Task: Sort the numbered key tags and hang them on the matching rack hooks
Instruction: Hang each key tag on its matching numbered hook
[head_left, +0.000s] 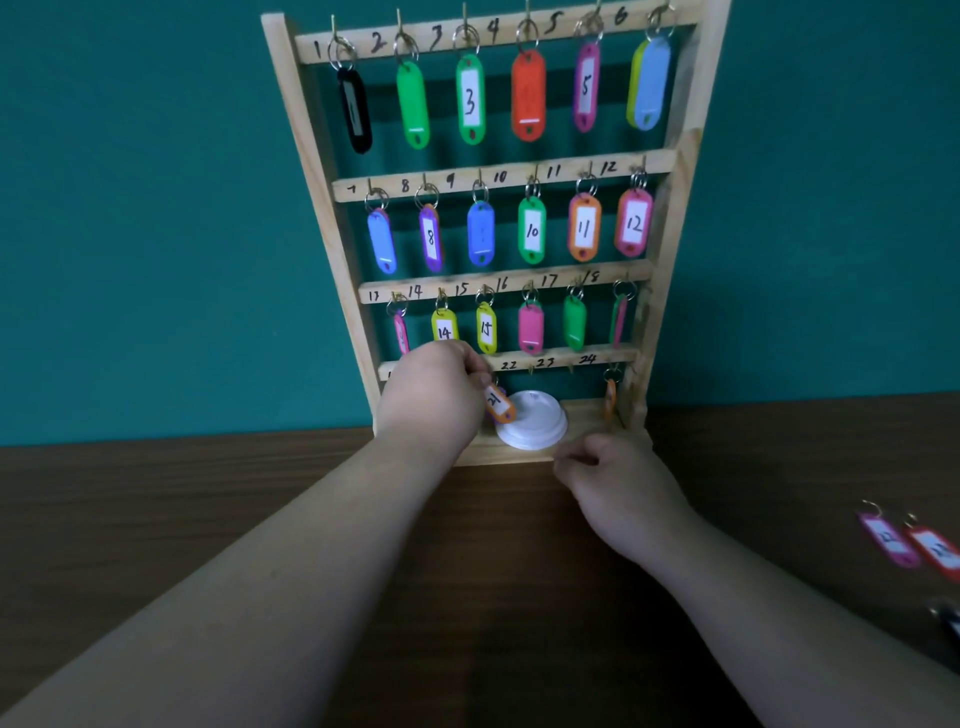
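Indoors, dark wooden table (156, 519), teal wall (130, 208), left grip (431, 395) pinching orange tag (500, 405), right grip (618, 483) unclear.

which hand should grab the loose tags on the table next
Right, I'd say: the magenta tag and red tag lie nearer the right hand, while the left hand pinches the orange tag.

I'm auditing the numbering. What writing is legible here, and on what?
"1" to "6": top rail
"8" to "12": second rail
"13" to "18": third rail
"22", "23", "24": bottom rail
"3": upper green tag
"5": magenta tag
"8": purple tag
"10": lower green tag
"11": orange tag
"12": pink tag
"14": left yellow tag
"15": right yellow tag
"21": held tag
Loose tags at right: blurred.
Black tag: illegible.
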